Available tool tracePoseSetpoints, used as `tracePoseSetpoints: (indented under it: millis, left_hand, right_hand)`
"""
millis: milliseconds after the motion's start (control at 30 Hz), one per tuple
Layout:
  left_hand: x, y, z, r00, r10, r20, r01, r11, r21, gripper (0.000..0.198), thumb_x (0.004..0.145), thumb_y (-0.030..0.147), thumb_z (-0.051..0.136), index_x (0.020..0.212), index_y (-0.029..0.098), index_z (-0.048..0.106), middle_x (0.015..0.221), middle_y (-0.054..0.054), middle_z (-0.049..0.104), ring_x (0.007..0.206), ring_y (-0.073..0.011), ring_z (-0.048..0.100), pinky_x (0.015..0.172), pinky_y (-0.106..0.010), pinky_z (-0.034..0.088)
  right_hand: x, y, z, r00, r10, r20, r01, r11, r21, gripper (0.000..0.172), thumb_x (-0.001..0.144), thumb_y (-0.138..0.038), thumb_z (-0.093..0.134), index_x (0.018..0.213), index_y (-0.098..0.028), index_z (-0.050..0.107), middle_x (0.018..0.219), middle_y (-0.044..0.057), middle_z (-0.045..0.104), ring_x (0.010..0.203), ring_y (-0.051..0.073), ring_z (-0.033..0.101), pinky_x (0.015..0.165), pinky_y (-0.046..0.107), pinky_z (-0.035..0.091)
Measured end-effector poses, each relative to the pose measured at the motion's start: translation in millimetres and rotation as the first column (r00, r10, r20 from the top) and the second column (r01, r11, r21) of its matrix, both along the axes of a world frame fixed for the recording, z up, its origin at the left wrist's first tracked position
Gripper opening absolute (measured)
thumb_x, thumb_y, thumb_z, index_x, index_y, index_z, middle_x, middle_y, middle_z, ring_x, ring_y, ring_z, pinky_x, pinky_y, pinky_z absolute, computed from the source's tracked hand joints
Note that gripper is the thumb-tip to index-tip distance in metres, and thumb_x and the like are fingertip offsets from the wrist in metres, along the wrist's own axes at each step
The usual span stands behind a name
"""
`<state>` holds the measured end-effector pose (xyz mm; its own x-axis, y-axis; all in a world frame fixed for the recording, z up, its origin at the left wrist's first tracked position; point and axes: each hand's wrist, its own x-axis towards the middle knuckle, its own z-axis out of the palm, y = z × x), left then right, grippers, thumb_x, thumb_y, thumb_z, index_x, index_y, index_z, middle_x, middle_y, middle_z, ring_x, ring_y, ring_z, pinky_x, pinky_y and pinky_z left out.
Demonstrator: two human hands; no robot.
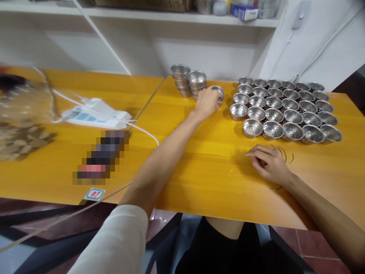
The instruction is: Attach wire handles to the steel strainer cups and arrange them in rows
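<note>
Nearest, at the front edge of the yellow wooden table [216,182], the right hand [269,163] is lying knuckles up with its fingers curling loosely towards the left; whether it is pinching anything cannot be told. Thin wire loops [283,153] are lying on the wood, touching its far side, and one more is showing just beside the wrist. To the left, near the front edge, a small sticker [94,194] is sitting, with a pixelated object [101,156] just beyond it and a white power strip [95,116] with trailing cables farther back. Beyond the right hand, a block of perforated metal strainer cups [282,110] is standing in tidy rows, mouths up. Left of that block, the left hand [207,102] is reaching out on a long arm and closing its fingers around a single strainer cup [219,91], which is sitting on the table at the far side. Just left of this, two stacks of the same cups [188,80] are standing near the wall, under a white shelf [171,17].
</note>
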<state>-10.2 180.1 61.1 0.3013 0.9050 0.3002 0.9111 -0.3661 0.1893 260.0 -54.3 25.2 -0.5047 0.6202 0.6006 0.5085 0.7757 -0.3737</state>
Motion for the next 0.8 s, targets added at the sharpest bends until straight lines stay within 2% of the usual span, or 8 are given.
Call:
tracePoseSetpoints:
  millis: [167,267,400,533,600,667,733,800]
  left_hand:
    - [-3,3,2.9,0.998,0.016,0.069,-0.019,0.999,0.045,0.009,0.096,0.020,0.075,0.091,0.024,0.082,0.100,-0.011,0.085,0.108,-0.0335,0.079,0.100,-0.046,0.060]
    - [-5,4,0.1,0.996,0.012,0.087,-0.018,0.997,0.078,0.008,0.095,0.021,0.077,0.094,0.025,0.084,0.098,-0.010,0.086,0.103,-0.0310,0.078,0.095,-0.044,0.062]
    - [-6,5,-2.3,0.993,0.010,0.119,-0.024,0.993,0.114,0.015,0.101,0.023,0.073,0.109,0.023,0.086,0.122,-0.014,0.086,0.119,-0.0341,0.077,0.104,-0.048,0.062]
    - [-6,3,14.3,0.974,-0.080,0.210,0.035,0.977,0.211,0.022,0.114,0.029,0.065,0.122,0.025,0.084,0.127,-0.012,0.084,0.137,-0.0351,0.069,0.117,-0.056,0.057]
    - [-6,-9,26.3,0.961,-0.169,0.221,0.101,0.951,0.291,0.022,0.118,0.034,0.062,0.125,0.026,0.081,0.127,-0.010,0.083,0.147,-0.0362,0.061,0.124,-0.061,0.052]
    - [-5,-32,32.0,0.943,-0.241,0.230,0.151,0.925,0.349,0.022,0.120,0.039,0.062,0.125,0.027,0.079,0.129,-0.009,0.082,0.153,-0.0379,0.056,0.128,-0.066,0.048]
    - [-7,-65,26.0,0.919,-0.296,0.261,0.187,0.908,0.374,0.023,0.119,0.044,0.065,0.120,0.026,0.078,0.136,-0.011,0.078,0.152,-0.0384,0.057,0.129,-0.067,0.049]
    - [-11,-100,9.3,0.874,-0.371,0.313,0.243,0.893,0.380,0.025,0.115,0.048,0.071,0.110,0.025,0.077,0.146,-0.012,0.071,0.151,-0.0366,0.061,0.130,-0.066,0.051]
  right_hand:
    - [-1,-1,-1.3,1.000,0.012,0.006,-0.012,1.000,-0.017,0.030,0.105,-0.004,0.059,0.112,-0.022,0.082,0.098,0.005,0.082,0.064,0.013,0.067,0.058,0.028,0.050]
    - [-2,-1,-2.2,1.000,0.014,0.020,-0.014,1.000,-0.016,0.029,0.105,-0.004,0.059,0.112,-0.021,0.082,0.098,0.005,0.082,0.065,0.013,0.068,0.059,0.028,0.050]
    - [-2,-1,-4.3,0.999,0.001,0.047,0.000,1.000,-0.004,0.029,0.105,-0.006,0.059,0.113,-0.022,0.082,0.098,0.005,0.083,0.070,0.014,0.072,0.061,0.028,0.051]
    - [10,6,-0.6,0.989,-0.087,0.118,0.068,0.986,0.151,0.028,0.104,-0.005,0.060,0.110,-0.021,0.082,0.102,0.005,0.086,0.071,0.014,0.074,0.058,0.029,0.048]
    - [24,11,7.1,0.972,-0.180,0.151,0.142,0.962,0.232,0.026,0.103,-0.006,0.061,0.106,-0.021,0.081,0.104,0.006,0.088,0.074,0.015,0.075,0.061,0.031,0.049]
    - [41,17,19.3,0.934,-0.285,0.217,0.220,0.934,0.280,0.022,0.101,-0.007,0.063,0.098,-0.021,0.080,0.102,0.006,0.087,0.070,0.015,0.070,0.060,0.033,0.044]
    - [59,20,34.3,0.872,-0.368,0.324,0.271,0.912,0.307,0.020,0.098,-0.009,0.064,0.088,-0.022,0.076,0.089,0.004,0.083,0.062,0.015,0.062,0.057,0.035,0.032]
    - [77,20,49.2,0.846,-0.367,0.386,0.288,0.925,0.248,0.019,0.096,-0.010,0.064,0.087,-0.023,0.076,0.079,0.002,0.078,0.060,0.015,0.059,0.056,0.036,0.025]
